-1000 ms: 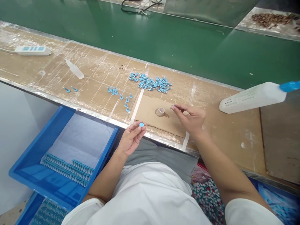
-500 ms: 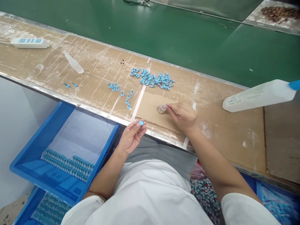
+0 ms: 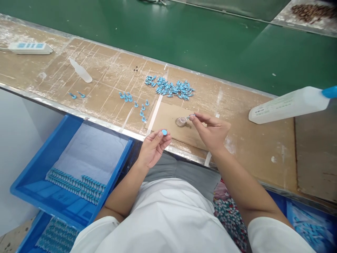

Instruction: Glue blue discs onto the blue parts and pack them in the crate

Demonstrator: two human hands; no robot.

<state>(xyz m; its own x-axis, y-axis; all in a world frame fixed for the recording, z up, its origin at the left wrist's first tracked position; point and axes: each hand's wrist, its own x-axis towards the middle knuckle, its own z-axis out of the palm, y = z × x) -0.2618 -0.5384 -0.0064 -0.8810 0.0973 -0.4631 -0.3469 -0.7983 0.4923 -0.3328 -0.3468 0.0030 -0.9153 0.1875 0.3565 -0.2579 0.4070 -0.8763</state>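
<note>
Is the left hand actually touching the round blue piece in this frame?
Touching. The head view shows the left hand pinching the round blue piece at its edge, between thumb and fingers.

a workshop bench [image 3: 250, 147], with piled small blue parts [image 3: 171, 88] and blue trays [image 3: 37, 186] of rowed pieces.

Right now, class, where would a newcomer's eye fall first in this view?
Probably on the heap of blue pieces on the bench, beyond the left hand and right hand. The big whitish bottle at the right and the blue tray at the lower left would likely come next.
</note>
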